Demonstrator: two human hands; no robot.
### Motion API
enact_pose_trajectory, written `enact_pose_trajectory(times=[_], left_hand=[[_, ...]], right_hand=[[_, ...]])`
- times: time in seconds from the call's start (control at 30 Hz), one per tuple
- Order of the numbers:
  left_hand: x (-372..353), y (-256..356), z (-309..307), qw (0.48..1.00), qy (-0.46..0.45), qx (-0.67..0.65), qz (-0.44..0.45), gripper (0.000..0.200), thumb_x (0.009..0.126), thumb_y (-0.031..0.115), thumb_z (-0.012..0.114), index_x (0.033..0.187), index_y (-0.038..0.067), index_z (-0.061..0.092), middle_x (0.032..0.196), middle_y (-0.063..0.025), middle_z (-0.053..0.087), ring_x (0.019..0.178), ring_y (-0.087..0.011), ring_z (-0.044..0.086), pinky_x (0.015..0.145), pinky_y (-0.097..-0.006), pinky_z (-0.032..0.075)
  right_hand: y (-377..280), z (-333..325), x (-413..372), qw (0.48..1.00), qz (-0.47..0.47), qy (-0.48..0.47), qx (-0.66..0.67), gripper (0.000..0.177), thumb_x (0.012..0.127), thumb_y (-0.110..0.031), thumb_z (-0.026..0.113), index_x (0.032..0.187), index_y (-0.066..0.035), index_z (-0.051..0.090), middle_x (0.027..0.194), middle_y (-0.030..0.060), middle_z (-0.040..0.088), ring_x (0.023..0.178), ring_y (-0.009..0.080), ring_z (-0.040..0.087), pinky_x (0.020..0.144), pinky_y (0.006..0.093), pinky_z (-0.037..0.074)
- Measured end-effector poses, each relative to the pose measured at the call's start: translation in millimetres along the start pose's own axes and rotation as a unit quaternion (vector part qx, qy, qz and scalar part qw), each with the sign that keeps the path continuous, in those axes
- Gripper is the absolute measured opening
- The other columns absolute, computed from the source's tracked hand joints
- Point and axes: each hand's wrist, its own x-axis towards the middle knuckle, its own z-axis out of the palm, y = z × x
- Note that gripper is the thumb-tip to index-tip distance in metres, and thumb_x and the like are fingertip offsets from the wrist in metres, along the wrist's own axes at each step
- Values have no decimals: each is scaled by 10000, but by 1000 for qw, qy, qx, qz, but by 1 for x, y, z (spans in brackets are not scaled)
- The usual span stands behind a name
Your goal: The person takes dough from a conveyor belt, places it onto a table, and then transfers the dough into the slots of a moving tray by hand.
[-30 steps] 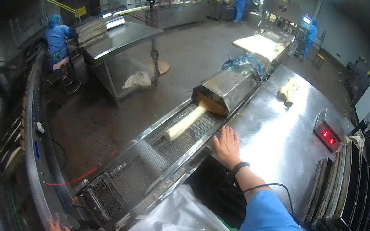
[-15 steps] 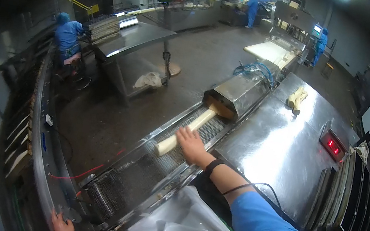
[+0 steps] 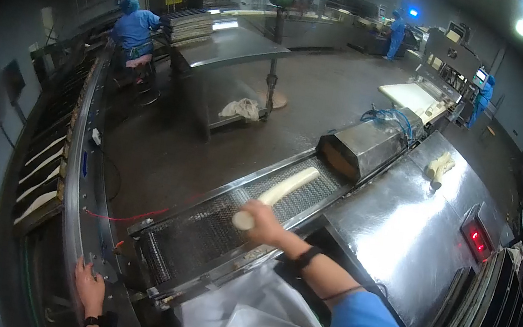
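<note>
A long pale dough roll lies on the mesh conveyor belt, clear of the steel tunnel housing. My right hand is closed around the roll's near end. My left hand rests on the curved steel rail at the lower left, fingers apart, holding nothing. Two more dough pieces lie on the steel table farther back.
A red-digit scale sits on the table's right side, with stacked dark trays beside it. A person in blue sits by a steel table at the far left. Two more people in blue stand at machines at the back.
My right hand left the steel table, moved left over the belt and closed on the dough roll's near end. The roll has come out further from the tunnel. My view shifted left.
</note>
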Motion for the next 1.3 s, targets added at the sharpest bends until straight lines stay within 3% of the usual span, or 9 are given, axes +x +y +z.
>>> enact_pose_trajectory(times=[0.07, 0.2, 0.37, 0.4, 0.47, 0.57, 0.77, 1.03, 1.3], left_hand=[[0, -2, 0, 1000, -1, -6, -7, 370, 726, -15, 638, 1092, -72, 621, 1405, -209, 452, 1309, -373, 415, 1092, -431, 355], [2, 1, -1, 1000, -17, 4, -11, 381, 729, -20, 643, 1106, -64, 613, 1409, -207, 448, 1314, -375, 411, 1093, -430, 355], [1, -2, 1, 1000, -13, 6, 7, 371, 733, -26, 636, 1101, -65, 614, 1418, -205, 436, 1313, -378, 410, 1090, -426, 357], [1, -2, 2, 1000, -14, 3, 4, 368, 733, -28, 633, 1099, -64, 615, 1421, -205, 432, 1313, -379, 410, 1089, -426, 358], [1, -1, 1, 1000, -15, 4, 5, 366, 732, -29, 633, 1096, -65, 615, 1418, -208, 433, 1312, -381, 410, 1089, -429, 357], [2, 4, -2, 1000, -10, 6, 9, 366, 728, -33, 632, 1093, -67, 615, 1413, -217, 435, 1310, -385, 409, 1087, -433, 357], [2, -2, 1, 999, -7, 33, 22, 361, 729, -17, 627, 1083, -81, 615, 1402, -232, 439, 1308, -392, 408, 1087, -442, 350], [5, -9, 6, 999, -9, 37, 13, 349, 717, -15, 612, 1057, -97, 612, 1404, -236, 433, 1308, -392, 405, 1087, -449, 347], [2, 17, -12, 998, -32, 57, 1, 326, 763, -13, 596, 1078, -91, 625, 1440, -206, 417, 1324, -372, 400, 1089, -417, 357]], right_hand=[[1, -45, -27, 927, 235, 72, 283, 441, 613, 38, 730, 1032, -48, 624, 958, 57, 641, 927, 244, 625, 835, 380, 512], [54, -122, -126, 753, 299, 396, 431, 333, 643, -63, 668, 963, -35, 583, 870, 65, 575, 787, 212, 578, 708, 339, 492], [119, -152, -286, 663, 482, 572, 13, 290, 737, -160, 650, 998, -52, 585, 968, 77, 578, 872, 224, 578, 803, 377, 484], [117, -153, -302, 662, 483, 573, 12, 290, 737, -160, 650, 998, -52, 585, 968, 77, 578, 872, 224, 578, 803, 377, 484], [104, -155, -323, 640, 529, 408, -379, 255, 830, -191, 628, 1053, -67, 610, 1139, 123, 582, 1125, 312, 532, 998, 443, 406], [67, -150, -309, 665, 385, 299, -565, 300, 860, -189, 625, 1134, -67, 628, 1273, 174, 559, 1267, 374, 449, 1098, 470, 308], [95, -146, -267, 848, 230, 252, -406, 322, 833, -41, 593, 1154, -42, 612, 1335, 209, 490, 1263, 401, 458, 1040, 472, 410], [126, -147, -208, 776, 464, 195, -381, 539, 926, -241, 474, 1397, 13, 409, 1503, 221, 329, 1418, 350, 277, 1145, 542, 218], [135, -97, -115, 882, 317, 171, -303, 538, 955, -284, 449, 1409, -1, 390, 1465, 233, 377, 1389, 370, 320, 1147, 515, 222]])
